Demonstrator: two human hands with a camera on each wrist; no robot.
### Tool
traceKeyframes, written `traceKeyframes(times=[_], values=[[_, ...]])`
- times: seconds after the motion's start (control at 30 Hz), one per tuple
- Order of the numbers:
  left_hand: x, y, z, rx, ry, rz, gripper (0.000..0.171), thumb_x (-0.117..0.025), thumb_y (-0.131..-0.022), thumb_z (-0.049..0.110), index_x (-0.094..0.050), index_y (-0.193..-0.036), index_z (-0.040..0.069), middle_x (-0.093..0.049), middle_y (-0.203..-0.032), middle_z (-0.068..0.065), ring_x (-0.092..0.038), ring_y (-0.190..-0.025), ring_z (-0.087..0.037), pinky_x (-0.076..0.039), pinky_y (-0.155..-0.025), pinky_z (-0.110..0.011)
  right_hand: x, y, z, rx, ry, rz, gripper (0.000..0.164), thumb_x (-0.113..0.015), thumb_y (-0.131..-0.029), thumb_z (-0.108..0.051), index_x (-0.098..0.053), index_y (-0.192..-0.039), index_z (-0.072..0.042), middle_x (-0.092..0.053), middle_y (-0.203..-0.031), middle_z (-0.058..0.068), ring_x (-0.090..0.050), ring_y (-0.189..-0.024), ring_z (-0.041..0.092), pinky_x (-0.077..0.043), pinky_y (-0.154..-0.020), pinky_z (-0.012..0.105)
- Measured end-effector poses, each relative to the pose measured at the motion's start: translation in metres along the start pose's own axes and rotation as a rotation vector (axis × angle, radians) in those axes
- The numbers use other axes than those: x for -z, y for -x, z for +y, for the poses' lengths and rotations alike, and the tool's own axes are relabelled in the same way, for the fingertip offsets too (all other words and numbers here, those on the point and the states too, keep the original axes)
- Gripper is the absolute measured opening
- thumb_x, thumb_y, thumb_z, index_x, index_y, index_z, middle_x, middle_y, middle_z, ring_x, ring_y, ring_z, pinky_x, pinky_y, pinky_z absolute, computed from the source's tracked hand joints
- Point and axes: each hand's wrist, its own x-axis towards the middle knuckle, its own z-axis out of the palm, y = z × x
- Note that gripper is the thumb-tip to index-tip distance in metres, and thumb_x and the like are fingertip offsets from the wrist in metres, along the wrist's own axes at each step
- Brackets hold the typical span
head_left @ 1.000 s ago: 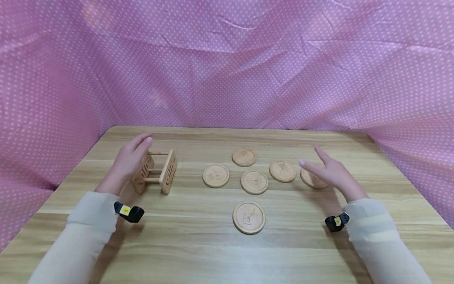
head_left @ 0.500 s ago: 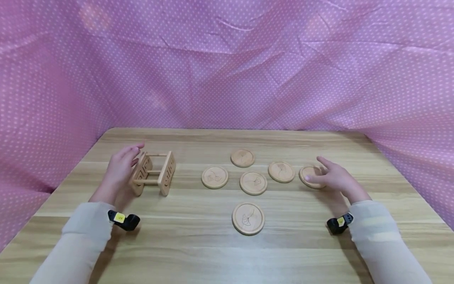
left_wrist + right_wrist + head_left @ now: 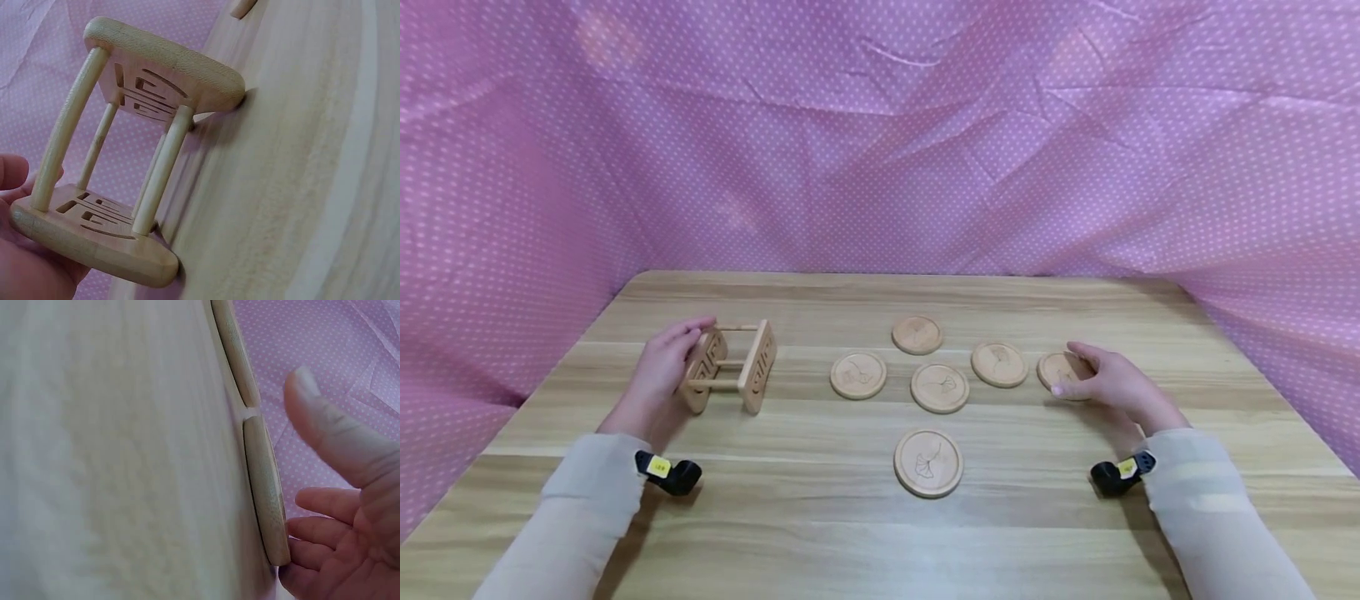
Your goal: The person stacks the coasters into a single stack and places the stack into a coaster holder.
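Note:
A small wooden coaster rack, two cut-out end panels joined by rods, stands at the left of the table. My left hand is at its left end panel, palm along the outer side. In the left wrist view, the fingertips come past the panel's upper edge beside a rod. At the right, my right hand lies over the edge of the outermost round wooden coaster. Seen from the right wrist, the lower fingers are right at the coaster's rim, while the thumb stands away from it.
Several more coasters with engraved leaf drawings lie flat mid-table, among them a front one, a back one and one beside the right hand's coaster. Pink dotted cloth hangs behind the wooden table and along its sides.
My right hand has come down to the rightmost coaster's edge. The left hand has lowered from above the rack and moved in against its left panel. Rack and coasters stay in place.

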Motion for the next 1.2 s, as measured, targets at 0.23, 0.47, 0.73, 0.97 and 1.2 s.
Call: traceKeyframes(times=[0.23,0.47,0.73,0.97,1.2], values=[[-0.001,0.004,-0.007,0.147,0.385,-0.009,0.041,-0.035,-0.101,0.032,-0.037,-0.141,0.024,-0.013,-0.156,0.003,-0.012,-0.142,-0.025,-0.018,-0.115,-0.044,-0.004,-0.001,0.001,0.000,0.023,0.015,0.104,-0.080,-0.069,-0.036,-0.020,-0.143,0.007,-0.019,-0.146,0.032,-0.014,-0.135,0.048,-0.015,-0.110,0.059],[0.000,0.000,-0.012,0.112,0.364,0.010,0.042,-0.043,-0.098,0.031,-0.040,-0.140,0.025,-0.017,-0.154,0.007,-0.013,-0.142,-0.023,-0.017,-0.115,-0.045,-0.004,-0.001,0.002,-0.007,0.006,0.021,0.100,-0.080,-0.071,-0.029,-0.021,-0.143,0.008,-0.019,-0.147,0.031,-0.011,-0.136,0.047,-0.014,-0.111,0.058],[0.001,-0.004,-0.012,0.055,0.296,0.032,0.049,-0.048,-0.096,0.030,-0.036,-0.142,0.019,-0.018,-0.155,0.001,-0.013,-0.141,-0.028,-0.020,-0.113,-0.045,-0.005,0.001,0.001,-0.031,0.020,0.043,0.099,-0.079,-0.071,-0.030,-0.022,-0.143,0.006,-0.018,-0.146,0.032,-0.011,-0.135,0.048,-0.012,-0.111,0.059],[-0.002,-0.006,-0.014,0.059,0.314,0.043,0.049,-0.050,-0.096,0.030,-0.038,-0.141,0.019,-0.022,-0.154,0.004,-0.020,-0.140,-0.024,-0.023,-0.113,-0.041,-0.004,0.003,0.000,-0.057,0.051,0.048,0.100,-0.079,-0.071,-0.033,-0.021,-0.143,0.005,-0.017,-0.146,0.033,-0.011,-0.134,0.050,-0.012,-0.109,0.061],[-0.002,-0.007,-0.018,0.060,0.310,0.066,0.048,-0.051,-0.095,0.030,-0.039,-0.140,0.019,-0.024,-0.153,0.004,-0.022,-0.139,-0.022,-0.025,-0.112,-0.037,-0.003,0.002,-0.002,-0.061,0.094,0.048,0.098,-0.080,-0.070,-0.035,-0.026,-0.142,0.005,-0.021,-0.145,0.033,-0.015,-0.134,0.049,-0.015,-0.109,0.060]])
